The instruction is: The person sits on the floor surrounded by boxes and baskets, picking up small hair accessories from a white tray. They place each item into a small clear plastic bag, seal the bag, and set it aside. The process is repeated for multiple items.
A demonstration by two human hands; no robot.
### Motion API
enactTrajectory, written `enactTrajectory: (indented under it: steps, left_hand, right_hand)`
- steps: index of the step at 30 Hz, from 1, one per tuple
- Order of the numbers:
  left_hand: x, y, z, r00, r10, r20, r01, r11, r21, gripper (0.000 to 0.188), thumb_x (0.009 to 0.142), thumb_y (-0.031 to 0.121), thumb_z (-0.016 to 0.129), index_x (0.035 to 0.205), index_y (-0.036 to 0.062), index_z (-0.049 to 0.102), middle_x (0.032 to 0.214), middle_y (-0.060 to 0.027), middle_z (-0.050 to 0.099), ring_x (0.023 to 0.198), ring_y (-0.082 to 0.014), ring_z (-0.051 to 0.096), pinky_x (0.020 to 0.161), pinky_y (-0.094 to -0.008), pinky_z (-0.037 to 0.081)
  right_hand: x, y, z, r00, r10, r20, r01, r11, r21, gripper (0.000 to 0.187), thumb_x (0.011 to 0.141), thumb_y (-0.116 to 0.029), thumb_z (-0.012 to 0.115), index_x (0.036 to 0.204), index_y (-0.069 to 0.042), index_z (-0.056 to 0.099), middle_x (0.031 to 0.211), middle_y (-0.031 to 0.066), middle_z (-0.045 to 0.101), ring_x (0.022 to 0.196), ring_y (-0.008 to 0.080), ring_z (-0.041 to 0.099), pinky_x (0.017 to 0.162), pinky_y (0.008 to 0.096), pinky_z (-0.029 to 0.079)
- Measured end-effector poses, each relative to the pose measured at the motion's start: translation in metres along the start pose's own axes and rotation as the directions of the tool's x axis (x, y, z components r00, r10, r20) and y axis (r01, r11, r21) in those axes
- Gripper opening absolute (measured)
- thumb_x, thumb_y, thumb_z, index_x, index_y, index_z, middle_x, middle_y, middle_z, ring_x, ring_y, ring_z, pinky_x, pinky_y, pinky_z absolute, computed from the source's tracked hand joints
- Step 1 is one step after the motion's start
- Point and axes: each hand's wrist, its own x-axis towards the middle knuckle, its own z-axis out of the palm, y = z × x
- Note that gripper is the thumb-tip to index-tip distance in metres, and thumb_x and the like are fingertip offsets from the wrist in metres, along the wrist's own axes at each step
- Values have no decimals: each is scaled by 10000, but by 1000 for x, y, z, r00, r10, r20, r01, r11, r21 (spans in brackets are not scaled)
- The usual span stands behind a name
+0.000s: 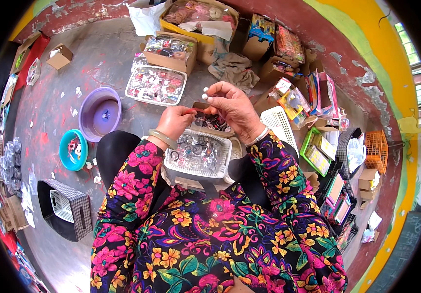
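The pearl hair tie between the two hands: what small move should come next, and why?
Probably lower it into the white basket on the lap. The right hand pinches the pearl hair tie at its beads, the left hand holds its other end, and similar packed pieces already lie there.

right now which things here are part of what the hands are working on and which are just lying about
In hand:
- left hand
- right hand pinching a small hair tie with white beads
- white plastic basket of packeted hair ties on the lap

Lying about:
- purple plastic basin
- teal bowl
- orange crate
- grey checked bin
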Motion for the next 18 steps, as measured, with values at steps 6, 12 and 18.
enactTrajectory:
  steps: [6, 12, 18]
  left_hand:
    - [3, -7, -2, 1000, -10, 28, 12, 997, -74, 170, 785, 73, 610, 899, -50, 639, 690, -25, 604, 615, -71, 522, 556, -219, 428]
    - [6, -14, 0, 999, -20, 49, 27, 989, -146, 130, 775, 79, 615, 813, -43, 636, 648, -5, 580, 581, -66, 498, 522, -221, 403]
    - [6, -15, -1, 997, 25, 66, -22, 998, -55, 102, 756, 72, 608, 741, -28, 623, 609, 10, 549, 567, -63, 474, 506, -234, 381]
  right_hand:
    - [0, -1, 1, 988, -151, 27, 144, 850, -507, 103, 806, -22, 575, 908, -8, 568, 795, -4, 586, 666, 44, 544, 575, 181, 443]
    - [-3, 10, 4, 915, -351, 200, 365, 506, -782, 71, 759, -26, 589, 829, -14, 599, 726, 72, 623, 652, 133, 595, 586, 241, 455]
    - [-1, 22, 7, 875, -358, 325, 433, 282, -856, 61, 758, -76, 590, 816, -61, 600, 761, 97, 617, 702, 273, 602, 600, 299, 470]
